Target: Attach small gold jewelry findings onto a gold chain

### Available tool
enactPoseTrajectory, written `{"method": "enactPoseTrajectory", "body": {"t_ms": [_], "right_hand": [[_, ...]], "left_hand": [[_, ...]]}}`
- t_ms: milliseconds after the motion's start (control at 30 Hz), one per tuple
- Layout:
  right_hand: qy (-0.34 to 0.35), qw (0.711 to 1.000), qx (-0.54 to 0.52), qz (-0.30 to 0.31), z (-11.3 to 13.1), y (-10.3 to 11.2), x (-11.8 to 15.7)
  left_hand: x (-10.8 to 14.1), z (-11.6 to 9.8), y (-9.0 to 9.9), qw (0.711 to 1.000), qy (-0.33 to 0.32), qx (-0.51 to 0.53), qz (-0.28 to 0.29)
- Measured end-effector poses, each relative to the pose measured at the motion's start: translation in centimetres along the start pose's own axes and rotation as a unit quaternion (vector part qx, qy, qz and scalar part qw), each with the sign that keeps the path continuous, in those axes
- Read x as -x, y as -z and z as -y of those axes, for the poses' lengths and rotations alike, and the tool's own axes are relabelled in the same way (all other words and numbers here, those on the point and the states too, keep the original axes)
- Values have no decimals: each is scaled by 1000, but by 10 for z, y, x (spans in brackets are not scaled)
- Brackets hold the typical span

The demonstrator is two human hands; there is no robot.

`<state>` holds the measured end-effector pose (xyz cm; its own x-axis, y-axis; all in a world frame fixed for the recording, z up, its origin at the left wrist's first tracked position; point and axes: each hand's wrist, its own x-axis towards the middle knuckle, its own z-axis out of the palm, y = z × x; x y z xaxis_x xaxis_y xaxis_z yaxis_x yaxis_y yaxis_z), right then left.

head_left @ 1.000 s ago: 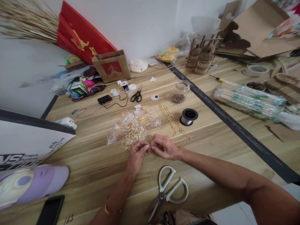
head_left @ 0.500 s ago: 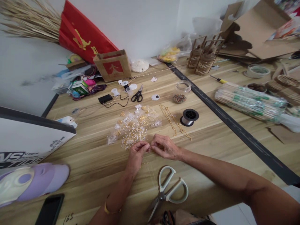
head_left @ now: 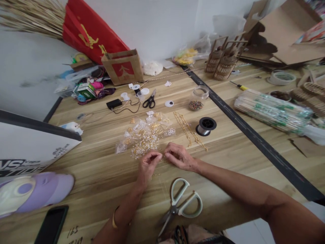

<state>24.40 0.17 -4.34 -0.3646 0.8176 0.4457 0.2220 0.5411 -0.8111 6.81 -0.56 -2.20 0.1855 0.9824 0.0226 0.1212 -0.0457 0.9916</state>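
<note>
My left hand (head_left: 149,165) is closed in a pinch, thumb against fingertips, just below a pile of small gold and clear beads (head_left: 147,140). Facing it almost tip to tip, my right hand (head_left: 179,156) pinches too. What sits between the fingertips is too small to make out. Under my left hand lies a short bit of gold beading (head_left: 156,175), and a fine clear thread (head_left: 163,188) trails down from there. White-handled scissors (head_left: 177,205) rest with blades apart below my hands. Two gold beaded chains (head_left: 188,130) and a spool of clear line (head_left: 205,126) lie beyond my right hand.
A glass jar of beads (head_left: 196,101), black scissors (head_left: 149,100) and a black adapter (head_left: 113,104) stand farther back. At left are a white box (head_left: 33,142) and a phone (head_left: 52,223). Bundled sticks in plastic (head_left: 273,110) lie right, past a black strip (head_left: 228,115).
The whole view has shifted slightly. Both hands keep their pinch close together, with the fingertips moved only a little.
</note>
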Motion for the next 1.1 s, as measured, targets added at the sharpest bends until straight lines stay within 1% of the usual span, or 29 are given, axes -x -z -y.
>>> {"method": "enactPoseTrajectory", "body": {"t_ms": [100, 200, 333, 467, 600, 833, 1000, 1100], "right_hand": [[-59, 997, -49, -20, 1, 2, -1], [-94, 991, -95, -23, 2, 4, -2], [-122, 984, -128, 0, 4, 4, -3], [-129, 979, -157, 17, 5, 1, -4], [-127, 983, -132, 10, 3, -2, -4], [-93, 994, -61, -16, -2, -3, -4], [-90, 995, -26, -36, -5, -1, -5], [-87, 994, -4, -58, -7, 0, -5]], "left_hand": [[-1, -3, 0, 999, -48, -11, 1], [-1, -4, -2, 998, -59, -18, 2], [-2, -3, -3, 998, -60, -21, -6], [-4, 0, -3, 997, -70, -36, -15], [-6, 3, -2, 995, -79, -52, -24], [-8, 5, 0, 993, -70, -96, -29], [-13, 5, 2, 990, -59, -120, -34], [-19, 7, 8, 980, -79, -183, -18]]}}
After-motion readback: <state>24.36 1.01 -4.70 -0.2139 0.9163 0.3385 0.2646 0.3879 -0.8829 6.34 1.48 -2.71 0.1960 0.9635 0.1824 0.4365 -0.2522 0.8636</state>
